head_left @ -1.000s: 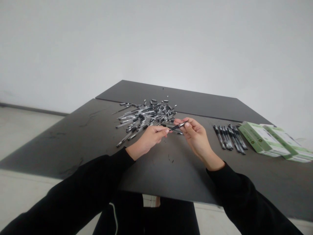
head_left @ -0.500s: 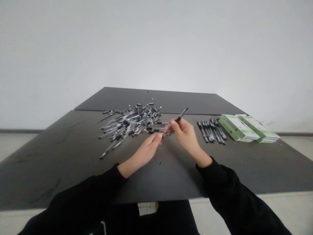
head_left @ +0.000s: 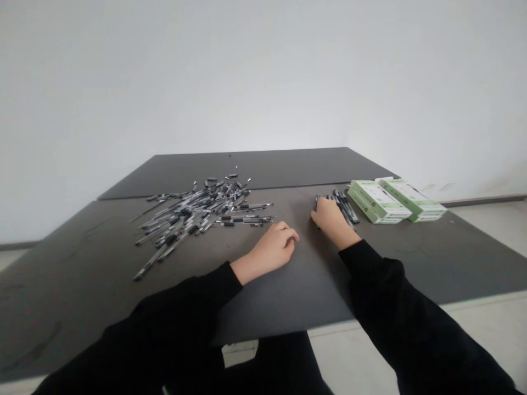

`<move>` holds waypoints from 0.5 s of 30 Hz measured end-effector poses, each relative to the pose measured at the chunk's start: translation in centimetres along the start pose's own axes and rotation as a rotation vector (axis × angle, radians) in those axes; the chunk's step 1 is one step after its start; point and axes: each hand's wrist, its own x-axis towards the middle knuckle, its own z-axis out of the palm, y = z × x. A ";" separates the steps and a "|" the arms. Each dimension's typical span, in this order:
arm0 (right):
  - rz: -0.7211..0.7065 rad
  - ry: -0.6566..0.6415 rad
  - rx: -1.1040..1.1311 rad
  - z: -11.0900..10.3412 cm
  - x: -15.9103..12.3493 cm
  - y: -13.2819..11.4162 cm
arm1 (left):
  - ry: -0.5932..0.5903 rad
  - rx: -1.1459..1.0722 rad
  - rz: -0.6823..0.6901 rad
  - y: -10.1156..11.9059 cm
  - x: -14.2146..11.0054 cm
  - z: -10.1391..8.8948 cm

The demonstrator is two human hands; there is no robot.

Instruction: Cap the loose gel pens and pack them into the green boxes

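Observation:
My left hand (head_left: 275,247) hovers over the front middle of the table, its fingers loosely curled and nothing visible between them. To its right, my right hand (head_left: 328,215) reaches down at the near left side of a row of capped black pens (head_left: 345,206). Its fingers are closed at a pen (head_left: 316,202), whose end shows beyond the knuckles; the hand hides the rest of that pen and part of the row. Left of both hands spreads a loose pile of clear pens with dark grips (head_left: 193,211), several of them lying apart toward my left hand.
Two stacks of green and white boxes, one left (head_left: 379,203) and one right (head_left: 414,200), stand side by side at the right. Small black caps (head_left: 233,175) lie behind the pile. The dark table (head_left: 102,307) has a seam across it, with a pale wall behind.
My right hand has moved from the middle to the pen row, carrying the pen. My left hand has let go of it and drawn back slightly. The view has turned a little rightward.

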 end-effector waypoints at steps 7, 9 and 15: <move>-0.024 0.062 0.022 -0.9 0.3 2.8 | 0.036 0.396 -0.050 1.0 4.4 3.8; 0.009 0.110 0.018 -1.4 0.9 5.0 | 0.035 0.442 -0.056 1.4 5.4 4.6; 0.041 0.157 0.005 -0.1 2.5 8.7 | 0.029 0.514 -0.053 1.8 7.0 5.5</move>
